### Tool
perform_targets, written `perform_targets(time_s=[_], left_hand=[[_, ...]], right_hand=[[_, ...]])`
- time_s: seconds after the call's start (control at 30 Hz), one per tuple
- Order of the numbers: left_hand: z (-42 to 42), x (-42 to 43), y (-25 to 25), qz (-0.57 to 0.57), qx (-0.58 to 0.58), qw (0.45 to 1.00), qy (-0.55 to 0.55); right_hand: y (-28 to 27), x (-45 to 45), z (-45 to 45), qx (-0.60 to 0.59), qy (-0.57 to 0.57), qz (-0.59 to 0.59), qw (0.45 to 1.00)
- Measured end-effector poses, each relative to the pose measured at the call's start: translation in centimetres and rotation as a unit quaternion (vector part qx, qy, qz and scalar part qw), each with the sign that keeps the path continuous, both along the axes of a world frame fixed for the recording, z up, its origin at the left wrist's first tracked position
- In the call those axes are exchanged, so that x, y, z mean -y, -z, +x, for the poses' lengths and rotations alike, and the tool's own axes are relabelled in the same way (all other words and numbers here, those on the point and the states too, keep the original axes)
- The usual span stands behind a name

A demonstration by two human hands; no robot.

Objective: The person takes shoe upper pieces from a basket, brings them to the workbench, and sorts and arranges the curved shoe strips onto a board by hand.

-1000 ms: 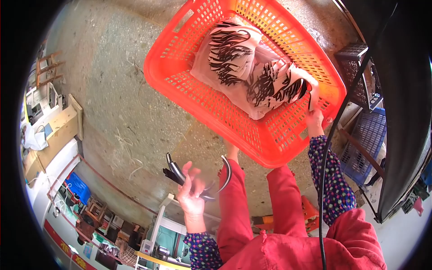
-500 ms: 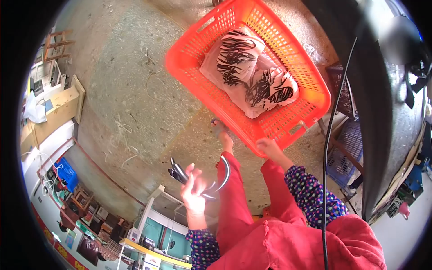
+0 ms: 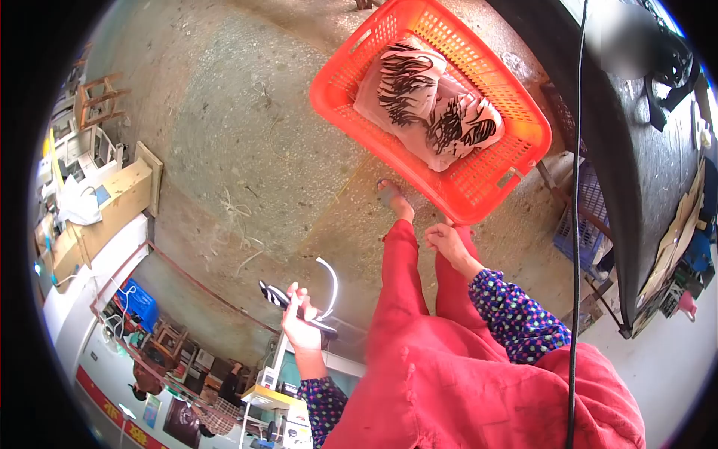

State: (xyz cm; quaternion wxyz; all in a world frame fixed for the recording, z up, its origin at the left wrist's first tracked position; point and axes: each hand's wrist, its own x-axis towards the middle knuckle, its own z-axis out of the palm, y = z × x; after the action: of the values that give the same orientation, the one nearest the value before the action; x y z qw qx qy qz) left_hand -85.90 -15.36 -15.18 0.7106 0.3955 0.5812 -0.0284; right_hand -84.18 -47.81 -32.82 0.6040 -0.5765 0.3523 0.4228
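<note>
My left hand [image 3: 301, 323] is closed around several slim black-and-white curved bands [image 3: 327, 284], which look like headbands; one pale band arcs up to the right and a striped end sticks out to the left. My right hand [image 3: 447, 243] is over my right leg with its fingers curled, and nothing shows in them. Just beyond it stands an orange-red plastic basket [image 3: 411, 165], apart from the hand. Inside the basket lie pale pink bundles [image 3: 407, 86] with black stripe print.
To the right runs a dark table edge [image 3: 606, 150] with a black cable [image 3: 576, 262] hanging in front. Under it sits a blue crate [image 3: 587, 224]. A wooden stool [image 3: 101, 101] and wooden box [image 3: 123, 191] stand left. Other people [image 3: 149, 374] are at the lower left.
My right hand has come off the basket's near rim and drawn back. The left hand has shifted left with the bands. The basket appears farther up and right as the view turned.
</note>
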Motion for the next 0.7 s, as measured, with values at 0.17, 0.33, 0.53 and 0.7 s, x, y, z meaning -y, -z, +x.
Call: perform_targets(time_s=[0.17, 0.33, 0.53, 0.7], left_hand=[[0.5, -0.3, 0.3, -0.035, -0.002, 0.999, -0.016], [4.1, 1.6, -2.9, -0.036, 0.006, 0.999, 0.015], [8.4, 0.9, -6.4, -0.04, 0.052, 0.996, 0.052], [11.5, -2.2, -8.7, -0.059, 0.127, 0.988, 0.064]], right_hand=[[-2.7, -3.2, 1.6, -0.006, 0.042, 0.059, 0.997], [-5.2, -3.2, 4.0, 0.054, -0.041, 0.05, 0.996], [-14.9, -1.4, 16.2, 0.392, -0.16, -0.062, 0.904], [-21.2, 6.8, 26.8, 0.375, -0.372, -0.004, 0.849]])
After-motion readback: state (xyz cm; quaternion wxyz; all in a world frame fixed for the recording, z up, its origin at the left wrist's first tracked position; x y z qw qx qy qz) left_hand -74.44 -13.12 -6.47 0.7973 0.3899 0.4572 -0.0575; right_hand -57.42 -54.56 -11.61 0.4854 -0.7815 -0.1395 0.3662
